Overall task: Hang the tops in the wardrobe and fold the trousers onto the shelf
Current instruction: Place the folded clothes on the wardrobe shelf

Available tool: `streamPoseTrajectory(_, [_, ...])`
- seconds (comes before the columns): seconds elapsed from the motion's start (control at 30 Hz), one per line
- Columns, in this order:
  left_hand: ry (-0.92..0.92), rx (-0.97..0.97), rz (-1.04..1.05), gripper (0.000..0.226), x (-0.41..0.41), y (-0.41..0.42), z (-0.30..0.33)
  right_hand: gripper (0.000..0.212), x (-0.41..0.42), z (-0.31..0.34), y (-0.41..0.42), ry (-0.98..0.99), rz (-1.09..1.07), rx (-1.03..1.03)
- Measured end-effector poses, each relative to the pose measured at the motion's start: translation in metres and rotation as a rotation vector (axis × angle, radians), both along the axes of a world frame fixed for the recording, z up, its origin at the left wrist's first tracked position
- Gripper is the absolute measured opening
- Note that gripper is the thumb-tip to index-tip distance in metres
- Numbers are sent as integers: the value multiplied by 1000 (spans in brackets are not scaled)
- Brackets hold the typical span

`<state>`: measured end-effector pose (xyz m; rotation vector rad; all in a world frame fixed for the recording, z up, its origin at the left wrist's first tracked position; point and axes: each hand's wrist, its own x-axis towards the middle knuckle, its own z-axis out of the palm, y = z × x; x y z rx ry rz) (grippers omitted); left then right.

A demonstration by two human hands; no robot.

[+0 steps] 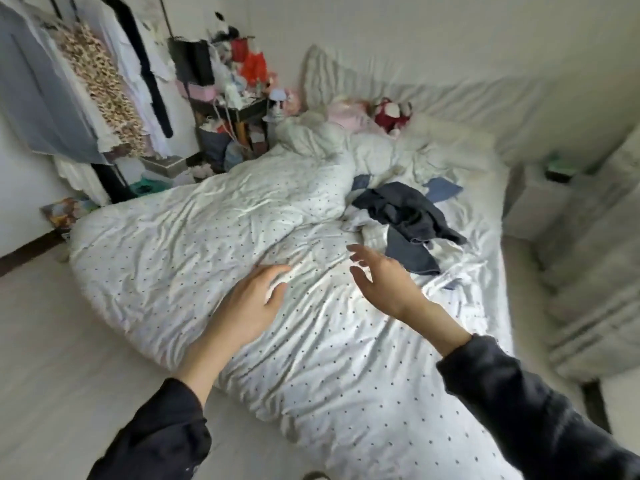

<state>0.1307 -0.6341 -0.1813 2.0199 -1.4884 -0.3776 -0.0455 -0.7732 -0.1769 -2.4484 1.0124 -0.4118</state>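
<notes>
Your left hand [252, 299] open, fingers relaxed over duvet [194, 244], contact unclear. Your right hand [381, 278] open, fingers spread, empty, near clothes pile [408, 216].

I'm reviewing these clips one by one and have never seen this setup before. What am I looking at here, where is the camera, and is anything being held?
There is no machine here. A person wears one wide-angle camera on the head, looking forward and down, so you see their own two arms in dark sleeves reaching out.

Below them is a bed covered with a crumpled white dotted duvet. On it, toward the right, lies a pile of clothes: dark garments mixed with blue and white pieces. Which are tops and which trousers cannot be told.

The left hand has its fingers straight, low over the duvet; whether it touches is unclear. The right hand hangs open just short of the pile. Neither has a grip on anything.

At the upper left, a clothes rail already holds hanging garments. Soft toys sit by the pillows.
</notes>
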Motion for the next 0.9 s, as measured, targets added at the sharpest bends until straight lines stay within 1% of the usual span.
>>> streamPoseTrajectory(0.03, [5,9,-33,35,-9,-3,0,41,-13,-5,-2,-18,-33,-2])
streamPoseTrajectory(0.07, [19,-1,-98,34,-31,-13,-3,41,-44,-5,2,13,-105,10])
streamPoseTrajectory(0.13, [23,-6,-192,33,-65,-28,-9,41,-86,-5,2,49,-179,6])
streamPoseTrajectory(0.2, [17,-19,-251,32,-86,-42,-13,42,-112,0,-1,58,-230,-11])
streamPoseTrajectory(0.47, [19,-41,-349,33,-189,-105,-9,43,-203,1,-40,5,-299,-32])
streamPoseTrajectory(0.67, [27,-81,-333,32,-295,-170,-23,41,-310,-8,-101,-26,-276,-31])
streamPoseTrajectory(0.77, [31,-122,-235,31,-360,-215,-26,41,-377,-3,-156,-68,-218,-35])
streamPoseTrajectory(0.9, [25,-153,-154,31,-424,-273,-11,41,-440,11,-229,-89,-151,-35])
